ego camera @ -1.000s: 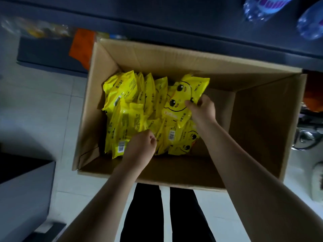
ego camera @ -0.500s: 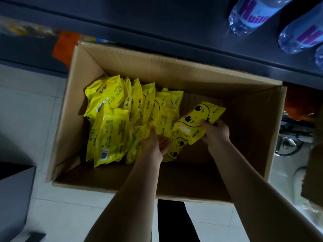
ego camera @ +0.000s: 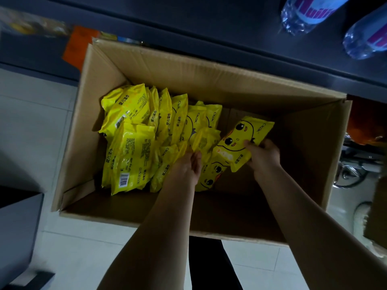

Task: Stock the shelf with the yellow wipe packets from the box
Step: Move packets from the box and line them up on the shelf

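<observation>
- Looking straight down into the open cardboard box (ego camera: 209, 76), which sits on the tiled floor (ego camera: 31, 122) right against the dark shelf (ego camera: 209, 24).
- My right hand (ego camera: 262, 155) grips one duck-face packet (ego camera: 243, 141) by its lower corner. The thumb lies on the printed front and the other fingers curl behind it.
- That packet is tilted and lifted above the rest, over the bare right half of the box, with its face towards me.
- My left hand (ego camera: 188, 166) is down in the box. Its fingers (ego camera: 195, 158) are straight and pressed together, slid edge-on among the packets, and they are not curled round any of them.
- The rest of the yellow wipe packets (ego camera: 134, 151) fill the left half of the box. Most stand on edge in a leaning row, and the nearest one shows its barcode side.
- One more duck-face packet lies low, just beside my left wrist, under the one I hold.
- On the shelf, at the top right, two water bottles (ego camera: 307, 13) lie with their labels showing.
- An orange tag (ego camera: 77, 47) shows behind the far left corner of the box.
</observation>
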Demonstrator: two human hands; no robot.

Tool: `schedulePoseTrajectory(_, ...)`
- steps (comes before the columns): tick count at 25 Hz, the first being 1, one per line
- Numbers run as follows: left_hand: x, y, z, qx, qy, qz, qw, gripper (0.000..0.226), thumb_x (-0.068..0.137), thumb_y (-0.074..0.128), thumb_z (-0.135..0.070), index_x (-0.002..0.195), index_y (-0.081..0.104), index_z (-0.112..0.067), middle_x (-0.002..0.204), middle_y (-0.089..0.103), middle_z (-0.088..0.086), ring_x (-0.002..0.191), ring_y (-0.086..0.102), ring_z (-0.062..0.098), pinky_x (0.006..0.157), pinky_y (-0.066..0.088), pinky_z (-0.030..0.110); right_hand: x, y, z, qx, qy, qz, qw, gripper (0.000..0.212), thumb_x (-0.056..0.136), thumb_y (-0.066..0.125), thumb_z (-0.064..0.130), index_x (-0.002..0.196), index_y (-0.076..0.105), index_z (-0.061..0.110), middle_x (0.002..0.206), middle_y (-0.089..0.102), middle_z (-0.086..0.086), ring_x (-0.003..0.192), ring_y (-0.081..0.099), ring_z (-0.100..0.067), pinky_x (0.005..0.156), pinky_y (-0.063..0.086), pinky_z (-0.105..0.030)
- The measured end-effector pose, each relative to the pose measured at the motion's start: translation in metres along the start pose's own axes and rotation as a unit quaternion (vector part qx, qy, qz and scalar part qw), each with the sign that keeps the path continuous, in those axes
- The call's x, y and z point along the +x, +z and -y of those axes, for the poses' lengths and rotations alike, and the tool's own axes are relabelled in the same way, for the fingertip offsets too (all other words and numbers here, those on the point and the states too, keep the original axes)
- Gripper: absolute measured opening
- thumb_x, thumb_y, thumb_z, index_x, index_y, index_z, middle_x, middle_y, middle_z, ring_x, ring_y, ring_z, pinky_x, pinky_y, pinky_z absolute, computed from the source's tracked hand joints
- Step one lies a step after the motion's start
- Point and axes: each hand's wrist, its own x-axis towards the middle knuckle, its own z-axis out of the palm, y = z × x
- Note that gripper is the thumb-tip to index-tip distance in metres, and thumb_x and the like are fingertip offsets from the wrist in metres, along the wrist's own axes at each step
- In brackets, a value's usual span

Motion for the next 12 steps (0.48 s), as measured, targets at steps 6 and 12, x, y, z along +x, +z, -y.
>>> schedulePoseTrajectory(6,-0.052,-0.016,0.001,0.200,0.085,0.044,0.975,0.015,0.090,0.056,-0.012,0.076,0.055,-0.007,0.047,0.062,0.001,0.060,0.054,0.011,0.053,0.044,0.018,-0.027,-0.038,0.028,-0.009,-0.064,-0.028,0.997,0.016,0.083,0.068,0.013,0.093,0.055,0.013,0.088,0.060,-0.003,0.089,0.061,-0.024,0.082,0.054,-0.043)
schedulePoseTrajectory(12,-0.137,-0.044,-0.022,0.370,0.286,0.132,0.874,0.018,0.092,0.050,-0.003,0.083,0.048,-0.019,0.089,0.053,0.003,0.083,0.056,0.015,0.090,0.048,0.034,-0.093,-0.067,0.060,-0.006,-0.135,-0.024,0.991,0.015,0.087,0.064,0.012,0.079,0.052,0.013,0.077,0.055,0.002,0.067,0.052,-0.011,0.057,0.042,-0.026)
